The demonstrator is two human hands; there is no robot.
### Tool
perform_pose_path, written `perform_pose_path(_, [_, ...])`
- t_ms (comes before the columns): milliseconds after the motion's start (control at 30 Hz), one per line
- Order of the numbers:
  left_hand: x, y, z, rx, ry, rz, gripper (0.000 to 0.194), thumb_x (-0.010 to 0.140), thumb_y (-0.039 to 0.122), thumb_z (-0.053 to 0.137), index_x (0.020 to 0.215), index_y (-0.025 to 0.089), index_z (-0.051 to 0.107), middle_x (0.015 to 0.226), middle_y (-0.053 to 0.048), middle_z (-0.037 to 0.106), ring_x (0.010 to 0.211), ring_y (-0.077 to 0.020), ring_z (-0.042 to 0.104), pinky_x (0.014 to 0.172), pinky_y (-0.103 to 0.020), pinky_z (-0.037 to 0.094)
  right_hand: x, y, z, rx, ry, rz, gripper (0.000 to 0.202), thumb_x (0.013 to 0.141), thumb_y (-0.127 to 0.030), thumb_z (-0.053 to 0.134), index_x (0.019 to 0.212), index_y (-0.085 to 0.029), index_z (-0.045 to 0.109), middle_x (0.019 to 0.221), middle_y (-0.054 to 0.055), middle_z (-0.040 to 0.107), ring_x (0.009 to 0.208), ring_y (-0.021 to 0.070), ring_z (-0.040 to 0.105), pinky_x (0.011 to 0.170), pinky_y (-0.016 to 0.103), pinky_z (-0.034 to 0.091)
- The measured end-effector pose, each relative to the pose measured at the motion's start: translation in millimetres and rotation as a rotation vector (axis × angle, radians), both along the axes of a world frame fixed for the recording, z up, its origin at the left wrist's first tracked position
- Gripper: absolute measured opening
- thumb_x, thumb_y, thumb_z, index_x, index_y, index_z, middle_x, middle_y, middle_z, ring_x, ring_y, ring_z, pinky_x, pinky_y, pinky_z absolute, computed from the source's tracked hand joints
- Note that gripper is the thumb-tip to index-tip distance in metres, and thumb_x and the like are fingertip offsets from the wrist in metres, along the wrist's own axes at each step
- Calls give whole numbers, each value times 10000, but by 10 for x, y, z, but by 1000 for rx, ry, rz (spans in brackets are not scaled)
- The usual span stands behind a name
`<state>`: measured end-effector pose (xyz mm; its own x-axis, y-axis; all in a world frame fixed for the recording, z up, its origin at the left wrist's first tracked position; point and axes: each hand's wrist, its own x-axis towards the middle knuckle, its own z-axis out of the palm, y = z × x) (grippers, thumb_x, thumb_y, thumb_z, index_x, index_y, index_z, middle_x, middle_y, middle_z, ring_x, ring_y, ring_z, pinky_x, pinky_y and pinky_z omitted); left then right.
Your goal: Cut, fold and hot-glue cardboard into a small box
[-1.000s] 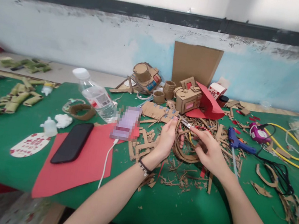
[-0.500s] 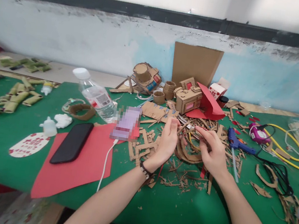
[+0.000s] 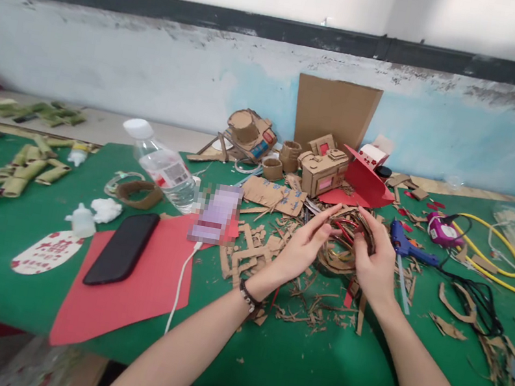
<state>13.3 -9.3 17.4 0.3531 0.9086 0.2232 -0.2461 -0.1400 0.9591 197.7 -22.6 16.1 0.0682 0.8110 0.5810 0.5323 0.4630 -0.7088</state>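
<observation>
Cardboard ring (image 3: 335, 265), clamped between left hand (image 3: 302, 247) and right hand (image 3: 375, 265) over the cardboard scraps (image 3: 310, 308) on the green bench (image 3: 288, 366); already curved into a loop, by all appearances, but too covered to judge as finished or unfinished, with blue glue gun (image 3: 407, 242) lying near.

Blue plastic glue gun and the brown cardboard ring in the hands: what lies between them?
The bare right hand, gripping the ring, lies between it and the glue gun in the head view.

Ring (image 3: 333, 265) between hands (image 3: 375, 265); glue gun (image 3: 408, 242) right, phone (image 3: 122, 251) left on paper (image 3: 149, 290).
</observation>
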Motion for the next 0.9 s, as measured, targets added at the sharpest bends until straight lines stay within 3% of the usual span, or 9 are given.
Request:
perform_pose_path(67, [24, -12, -6, -20, -27, -27, 641, 1089, 582, 559, 1680, 374, 418, 1726, -93, 478, 1290, -299, 732, 989, -427, 682, -13, -4, -6, -9, -13, 30, 470, 1090, -296, 546, 1554, -299, 620, 1446, 102, 703, 1271, 286, 691, 1120, 508, 560])
perform_pose_path(167, [53, -24, -11, -15, -30, 66, 627, 1099, 578, 533, 1675, 361, 407, 1597, -119, 586, 1162, -267, 769, 912, -407, 701, -41, -13, -18, -18, -64, 81, 513, 1090, -296, 543, 1602, -287, 569, 1488, 117, 683, 1298, 295, 687, 1124, 510, 570])
perform_pose_path(300, [57, -27, -18, 29, 46, 200, 618, 1106, 596, 491, 1658, 324, 438, 1238, -111, 723, 821, -189, 737, 733, -345, 676, -70, -21, -58, -31, -126, 108, 570, 1086, -282, 540, 1654, -292, 497, 1504, 130, 667, 1267, 300, 704, 1102, 515, 589])
perform_pose_path(400, [42, -32, -8, 69, 114, 237, 625, 1092, 614, 510, 1639, 313, 476, 1001, -72, 724, 616, -148, 623, 602, -302, 608, -79, -19, -97, -36, -133, 109, 555, 1084, -299, 556, 1637, -295, 509, 1512, 132, 662, 1254, 304, 715, 1102, 519, 592])
perform_pose_path(600, [44, -42, 32, 118, 162, 318, 537, 1063, 591, 596, 1519, 308, 613, 1115, -89, 758, 750, -180, 674, 684, -308, 630, -74, -9, -111, -50, -98, 123, 503, 1106, -349, 548, 1604, -279, 523, 1565, 133, 636, 1391, 306, 660, 1199, 534, 530])
perform_pose_path(767, [66, -54, 24, 51, 144, 268, 522, 1070, 621, 558, 1492, 324, 640, 1156, -78, 748, 598, -123, 539, 536, -260, 524, -70, 5, -93, -33, -63, 96, 448, 1113, -366, 543, 1547, -259, 561, 1522, 136, 669, 1393, 294, 660, 1207, 531, 526])
perform_pose_path(900, [73, -51, 11, 32, 129, 258, 542, 1067, 643, 548, 1491, 317, 632, 1039, -55, 726, 533, -99, 459, 478, -242, 460, -74, 17, -86, -50, -8, 102, 416, 1096, -346, 565, 1502, -257, 584, 1490, 132, 687, 1353, 284, 684, 1186, 516, 548])
